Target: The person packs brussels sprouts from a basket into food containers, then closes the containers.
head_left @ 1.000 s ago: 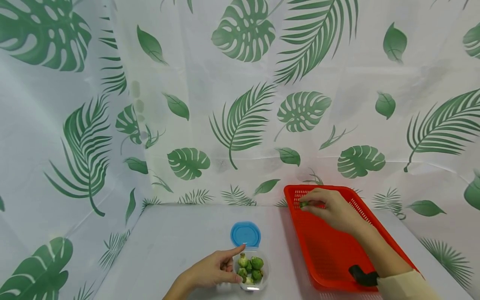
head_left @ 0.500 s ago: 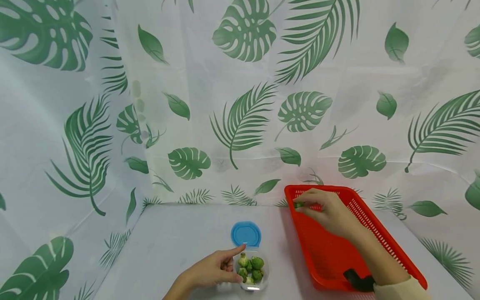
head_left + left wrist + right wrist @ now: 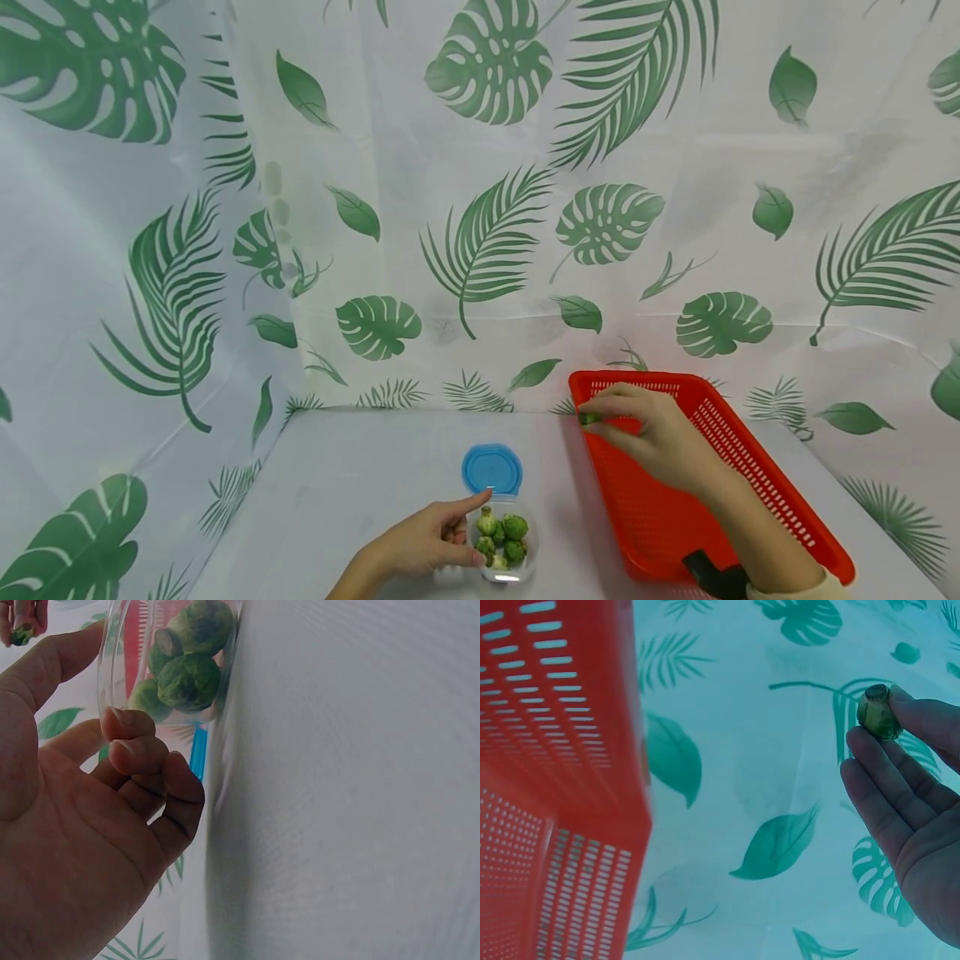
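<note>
My right hand (image 3: 663, 437) pinches a small Brussels sprout (image 3: 588, 418) between thumb and fingertips, above the left rim of the red basket (image 3: 626, 508). The right wrist view shows that sprout (image 3: 877, 716) with its cut stem end facing the camera, away from the basket wall (image 3: 619, 750). Lower down, my left hand (image 3: 427, 537) holds a small clear plastic container (image 3: 532, 537) between thumb and index finger, the other fingers curled beside it. Several Brussels sprouts (image 3: 514, 526) lie in the container. In the left wrist view its clear wall (image 3: 111, 667) stands against the fingers.
A blue lid (image 3: 491, 469) lies flipped back behind the container, on the white table (image 3: 360, 467). The basket stands at the right, near the leaf-printed sheet (image 3: 502, 333) that lines the back and left. A black band (image 3: 712, 575) is around my right wrist.
My right hand has shifted left with the sprout, from inside the basket's far part to over its left rim. The left hand and container have stayed put.
</note>
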A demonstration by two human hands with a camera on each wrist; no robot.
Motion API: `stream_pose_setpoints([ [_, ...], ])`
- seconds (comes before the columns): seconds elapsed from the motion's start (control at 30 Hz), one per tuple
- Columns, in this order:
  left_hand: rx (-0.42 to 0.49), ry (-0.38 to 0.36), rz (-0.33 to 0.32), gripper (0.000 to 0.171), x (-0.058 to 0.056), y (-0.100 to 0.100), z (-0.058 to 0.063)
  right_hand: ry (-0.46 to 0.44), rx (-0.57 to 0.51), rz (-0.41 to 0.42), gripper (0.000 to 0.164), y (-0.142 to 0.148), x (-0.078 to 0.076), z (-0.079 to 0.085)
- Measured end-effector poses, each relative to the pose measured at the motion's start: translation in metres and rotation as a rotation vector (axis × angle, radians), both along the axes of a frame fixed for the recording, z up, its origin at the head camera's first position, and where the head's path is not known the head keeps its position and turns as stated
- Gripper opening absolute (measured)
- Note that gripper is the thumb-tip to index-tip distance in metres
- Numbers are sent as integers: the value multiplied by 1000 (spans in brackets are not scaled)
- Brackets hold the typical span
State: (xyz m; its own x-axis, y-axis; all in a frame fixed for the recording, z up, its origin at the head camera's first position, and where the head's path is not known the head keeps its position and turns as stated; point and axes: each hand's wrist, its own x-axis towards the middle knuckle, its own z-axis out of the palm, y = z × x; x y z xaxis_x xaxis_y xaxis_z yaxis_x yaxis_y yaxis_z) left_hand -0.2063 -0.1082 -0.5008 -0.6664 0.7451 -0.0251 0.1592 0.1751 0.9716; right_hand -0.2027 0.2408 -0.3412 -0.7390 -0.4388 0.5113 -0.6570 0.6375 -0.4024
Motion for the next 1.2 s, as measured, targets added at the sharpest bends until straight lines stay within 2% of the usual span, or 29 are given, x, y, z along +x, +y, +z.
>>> stream_pose_setpoints([
  [0.63, -9, 0, -2, 82, 1, 0, 1, 6, 3, 60, 45, -19, 13, 1],
  [0.83, 3, -12, -4, 81, 1, 0, 2, 14, -32, 119, 46, -24, 15, -2],
  [1.07, -7, -19, 5, 81, 1, 0, 2, -33, -64, 152, 42, -32, 21, -5],
  [1.2, -6, -16, 7, 81, 1, 0, 2, -25, -86, 188, 40, -35, 23, -7],
])
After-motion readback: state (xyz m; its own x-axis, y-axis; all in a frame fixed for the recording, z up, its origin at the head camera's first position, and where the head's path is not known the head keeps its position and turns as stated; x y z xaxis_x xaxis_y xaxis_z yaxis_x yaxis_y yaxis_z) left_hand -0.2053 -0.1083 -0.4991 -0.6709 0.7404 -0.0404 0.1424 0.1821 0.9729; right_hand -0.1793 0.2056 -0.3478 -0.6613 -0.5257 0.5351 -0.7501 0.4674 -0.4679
